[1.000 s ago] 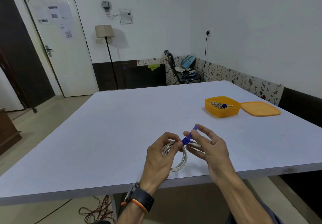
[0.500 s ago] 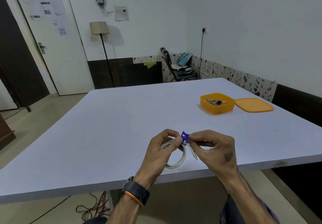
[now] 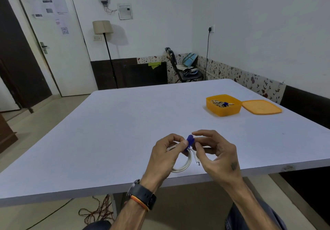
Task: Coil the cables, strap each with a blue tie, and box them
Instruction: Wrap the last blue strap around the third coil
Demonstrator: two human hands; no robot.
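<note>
Now, coiled white cable (image 3: 185, 161) pinched in left hand (image 3: 165, 158), blue tie (image 3: 189, 141) between fingertips

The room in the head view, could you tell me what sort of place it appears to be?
Probably a plain spare room or small office, not a workshop: a large white table, a floor lamp beside a door with notices taped on it, and a folding chair piled with belongings in the corner.

Near the front edge of the pale flat worktop (image 3: 125, 131), my left hand (image 3: 165, 158) and right hand (image 3: 217, 155) meet over the coiled white cable (image 3: 185, 165), the blue strap tie (image 3: 189, 143) between them. Far right sits the open orange plastic box (image 3: 224, 105), 1 tied coil inside, its flat orange lid (image 3: 261, 106) just beside it, to the right.
</note>
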